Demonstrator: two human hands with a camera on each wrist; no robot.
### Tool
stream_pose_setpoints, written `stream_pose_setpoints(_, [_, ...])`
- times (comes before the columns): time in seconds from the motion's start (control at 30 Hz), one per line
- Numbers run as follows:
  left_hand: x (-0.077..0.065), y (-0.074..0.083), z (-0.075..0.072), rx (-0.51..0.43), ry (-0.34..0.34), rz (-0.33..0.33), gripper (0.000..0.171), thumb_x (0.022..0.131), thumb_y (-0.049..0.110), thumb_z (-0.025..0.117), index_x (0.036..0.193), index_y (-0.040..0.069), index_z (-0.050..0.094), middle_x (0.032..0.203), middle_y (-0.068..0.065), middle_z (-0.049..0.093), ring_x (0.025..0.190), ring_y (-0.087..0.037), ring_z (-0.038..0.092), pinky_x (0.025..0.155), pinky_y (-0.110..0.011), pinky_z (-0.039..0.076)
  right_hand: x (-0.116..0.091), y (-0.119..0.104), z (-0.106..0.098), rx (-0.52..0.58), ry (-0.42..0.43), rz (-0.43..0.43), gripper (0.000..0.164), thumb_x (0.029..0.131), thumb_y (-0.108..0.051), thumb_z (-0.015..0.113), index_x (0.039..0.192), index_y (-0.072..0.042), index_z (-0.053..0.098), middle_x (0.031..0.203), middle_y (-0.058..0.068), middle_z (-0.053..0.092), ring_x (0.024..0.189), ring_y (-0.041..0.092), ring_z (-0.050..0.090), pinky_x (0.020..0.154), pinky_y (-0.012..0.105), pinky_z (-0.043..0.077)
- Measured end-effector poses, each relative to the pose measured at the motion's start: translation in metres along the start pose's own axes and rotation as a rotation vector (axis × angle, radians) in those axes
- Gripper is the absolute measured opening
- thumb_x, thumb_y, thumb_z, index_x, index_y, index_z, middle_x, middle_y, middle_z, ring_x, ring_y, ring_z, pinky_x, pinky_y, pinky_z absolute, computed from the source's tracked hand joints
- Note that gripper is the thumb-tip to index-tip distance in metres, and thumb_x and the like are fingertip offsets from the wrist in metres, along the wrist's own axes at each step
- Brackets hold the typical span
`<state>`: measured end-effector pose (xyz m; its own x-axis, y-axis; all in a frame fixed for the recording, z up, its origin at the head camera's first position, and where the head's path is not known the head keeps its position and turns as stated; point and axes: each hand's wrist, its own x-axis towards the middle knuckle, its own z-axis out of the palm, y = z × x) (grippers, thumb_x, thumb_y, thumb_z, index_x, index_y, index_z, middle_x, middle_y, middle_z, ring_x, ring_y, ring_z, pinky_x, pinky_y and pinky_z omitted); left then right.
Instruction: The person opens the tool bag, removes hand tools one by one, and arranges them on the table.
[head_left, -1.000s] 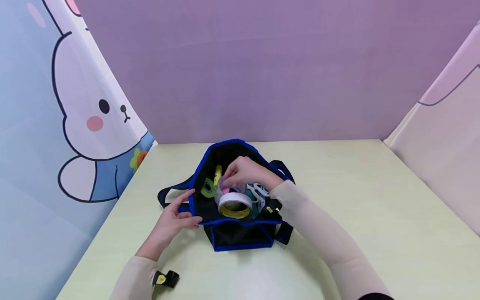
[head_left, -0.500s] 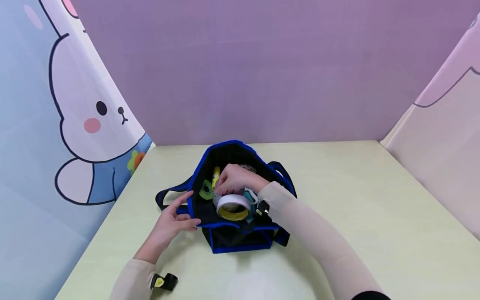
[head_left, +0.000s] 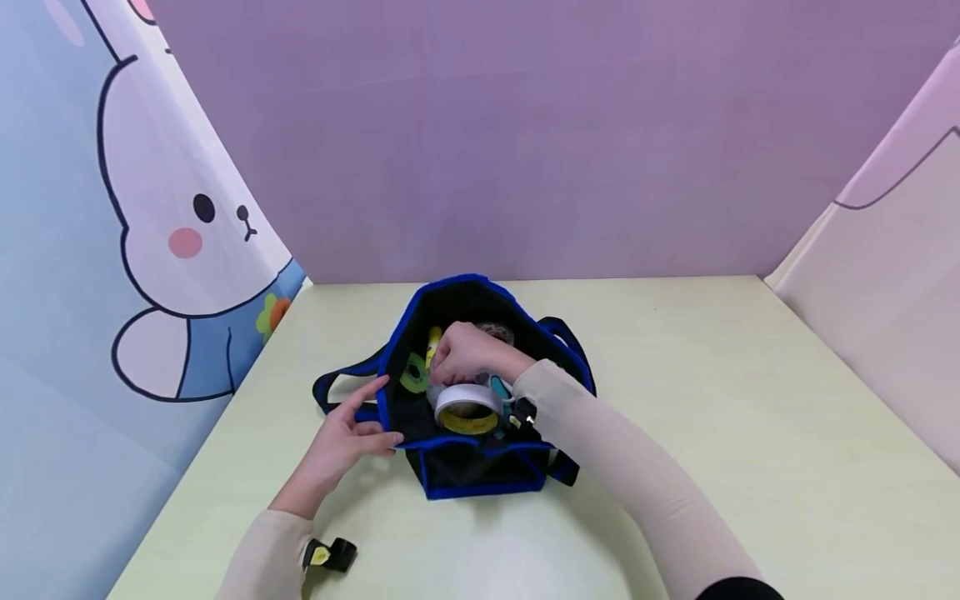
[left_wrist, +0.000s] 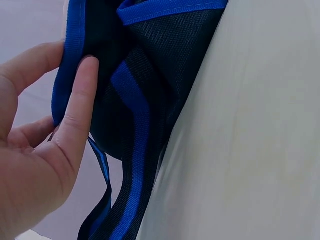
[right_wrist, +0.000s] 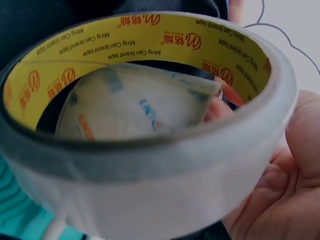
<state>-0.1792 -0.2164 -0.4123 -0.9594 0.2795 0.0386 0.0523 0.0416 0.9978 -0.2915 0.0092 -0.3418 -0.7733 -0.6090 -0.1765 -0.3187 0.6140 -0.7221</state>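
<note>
A black cloth bag (head_left: pixel 480 471) with blue edging stands upright, its mouth open toward me. My left hand (head_left: pixel 341 446) holds the left part of the rim, thumb on one side and fingers on the other. Inside the bag my right hand (head_left: pixel 472 354) reaches down with curled fingers. In the right wrist view, fingertips meet the edge of a clear plastic piece (right_wrist: pixel 135 105) with blue and orange print, seen through a white tape roll (right_wrist: pixel 150 195) with a yellow core. The roll lies just in front of that hand. Most of the clear piece is hidden.
In the bag are a green tape roll (head_left: pixel 413 377), a yellow stick (head_left: pixel 433 340), a teal item (head_left: pixel 498 387) and another roll (head_left: pixel 497 333) behind the right hand. A strap loop (head_left: pixel 337 377) sticks out left. The bag stands on a pale table (head_left: pixel 675 433) before a purple wall.
My right hand has moved deeper into the bag, uncovering the roll behind it and covering the pink and purple bits seen earlier. My left hand keeps its hold on the rim.
</note>
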Motion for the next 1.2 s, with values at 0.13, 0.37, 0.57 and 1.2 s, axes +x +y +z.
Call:
stream_pose_setpoints(0.13, [0.0, 0.0, 0.0, 0.002, 0.01, 0.0, 0.086, 0.084, -0.012, 0.071, 0.156, 0.004, 0.027, 0.104, -0.028, 0.058, 0.069, -0.02, 0.067, 0.072, -0.035, 0.06, -0.001, 0.0, 0.0, 0.014, 0.011, 0.008, 0.012, 0.086, -0.013, 0.078, 0.077, -0.006, 0.075, 0.071, 0.002, 0.07, 0.064, 0.016, 0.065, 0.06, 0.029, 0.056])
stream_pose_setpoints(0.37, [-0.001, -0.002, -0.001, -0.002, -0.003, -0.015, 0.087, 0.084, -0.01, 0.071, 0.156, 0.004, 0.025, 0.094, -0.017, 0.064, 0.069, -0.02, 0.067, 0.073, -0.035, 0.06, -0.004, 0.005, -0.005, 0.072, 0.029, 0.02, 0.006, 0.086, -0.012, 0.076, 0.087, -0.007, 0.076, 0.074, 0.004, 0.07, 0.063, 0.017, 0.066, 0.059, 0.029, 0.057])
stream_pose_setpoints(0.57, [-0.001, -0.002, 0.001, -0.006, -0.015, -0.021, 0.088, 0.084, -0.01, 0.071, 0.157, 0.004, 0.023, 0.087, -0.016, 0.065, 0.069, -0.02, 0.068, 0.073, -0.035, 0.06, -0.007, 0.011, -0.012, 0.13, 0.038, 0.029, 0.008, 0.085, -0.012, 0.076, 0.089, -0.005, 0.076, 0.074, 0.005, 0.07, 0.065, 0.018, 0.066, 0.062, 0.03, 0.058])
stream_pose_setpoints(1.2, [-0.001, -0.001, 0.0, -0.022, 0.01, -0.008, 0.087, 0.084, -0.012, 0.071, 0.155, 0.004, 0.025, 0.151, -0.023, 0.017, 0.071, -0.018, 0.066, 0.071, -0.034, 0.06, -0.031, 0.014, -0.044, 0.251, 0.156, -0.001, 0.018, 0.087, -0.011, 0.074, 0.101, 0.0, 0.071, 0.08, 0.009, 0.068, 0.066, 0.019, 0.062, 0.063, 0.03, 0.057])
